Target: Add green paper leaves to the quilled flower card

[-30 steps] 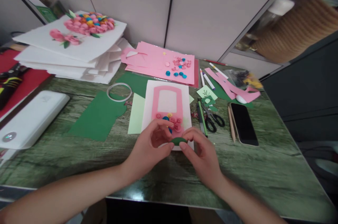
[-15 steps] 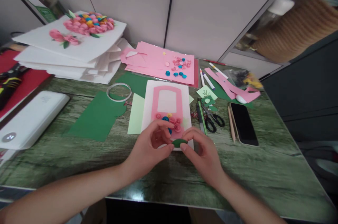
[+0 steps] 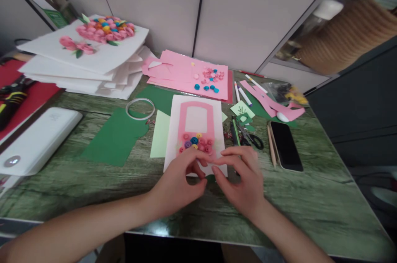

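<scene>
Across the whole lower field runs the green wood-grain desk (image 3: 325, 197), which carries every item listed. At its far left corner lies a stack of white sheets (image 3: 77, 68), the top sheet bearing rolled paper flowers. A white device (image 3: 40, 139) lies at the left edge, nearer the person. A dark green sheet (image 3: 114, 139) lies flat between that device and the centre of the desk. Pink sheets (image 3: 182, 72) lie against the rear wall, with small pink and blue rolls on top. A white card (image 3: 221, 130) with a pink frame lies at the centre, just beside the dark green sheet. The left hand (image 3: 181, 184) and the right hand (image 3: 242, 184) meet at the near edge of this card, fingertips touching the card surface. A black phone (image 3: 285, 145) lies screen up to the right of the card, well apart from both hands. Scissors (image 3: 252, 139) lie between the card and the phone. A tape ring (image 3: 140, 108) lies beyond the dark green sheet. A cluster of paper rolls (image 3: 197, 143) sits on the lower part of the frame, just beyond the fingertips. A small green piece (image 3: 211, 178) shows between the two thumbs at the near edge of the card. Whether either grip is closed on this piece cannot be told, since the fingers hide most of it.
</scene>
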`<state>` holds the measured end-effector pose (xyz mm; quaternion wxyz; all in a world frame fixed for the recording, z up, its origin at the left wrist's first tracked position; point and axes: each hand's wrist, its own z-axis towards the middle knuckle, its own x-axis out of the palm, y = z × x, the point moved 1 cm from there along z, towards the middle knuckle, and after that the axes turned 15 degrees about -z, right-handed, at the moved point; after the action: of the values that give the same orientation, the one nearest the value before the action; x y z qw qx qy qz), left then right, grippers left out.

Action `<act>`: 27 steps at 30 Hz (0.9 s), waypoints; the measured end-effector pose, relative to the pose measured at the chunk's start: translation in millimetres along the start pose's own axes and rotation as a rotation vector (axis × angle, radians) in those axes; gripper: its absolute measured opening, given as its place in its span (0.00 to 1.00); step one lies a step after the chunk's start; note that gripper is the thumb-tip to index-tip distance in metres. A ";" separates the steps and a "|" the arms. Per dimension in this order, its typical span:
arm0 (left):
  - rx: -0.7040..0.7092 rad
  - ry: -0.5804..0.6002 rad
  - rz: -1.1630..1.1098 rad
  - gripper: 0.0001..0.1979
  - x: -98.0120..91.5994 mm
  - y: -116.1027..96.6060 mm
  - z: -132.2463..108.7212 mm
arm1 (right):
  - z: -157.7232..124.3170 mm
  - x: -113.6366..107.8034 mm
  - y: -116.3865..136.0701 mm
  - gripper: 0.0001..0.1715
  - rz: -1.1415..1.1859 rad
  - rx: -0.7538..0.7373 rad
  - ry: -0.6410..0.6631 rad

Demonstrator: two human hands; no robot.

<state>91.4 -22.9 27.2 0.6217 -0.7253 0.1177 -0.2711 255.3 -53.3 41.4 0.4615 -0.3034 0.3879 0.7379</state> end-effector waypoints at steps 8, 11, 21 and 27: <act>0.041 0.021 0.069 0.20 -0.1 1.3 0.0 | 0.3 -0.6 0.3 0.09 -0.005 0.016 -0.006; 0.049 0.025 0.082 0.20 0.4 1.4 0.3 | 0.6 -0.8 0.9 0.09 -0.007 0.013 -0.015; 0.034 0.035 0.049 0.22 1.3 1.2 -2.1 | -1.3 0.2 0.4 0.09 -0.007 -0.003 -0.032; -0.009 -0.108 -0.196 0.20 -2.5 -2.2 3.9 | 1.2 -2.0 -3.0 0.05 0.214 0.194 0.080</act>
<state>91.1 -17.9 28.5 0.5944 -0.7496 0.0137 -0.2909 258.7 -52.3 42.8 0.3917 -0.2432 0.5055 0.7293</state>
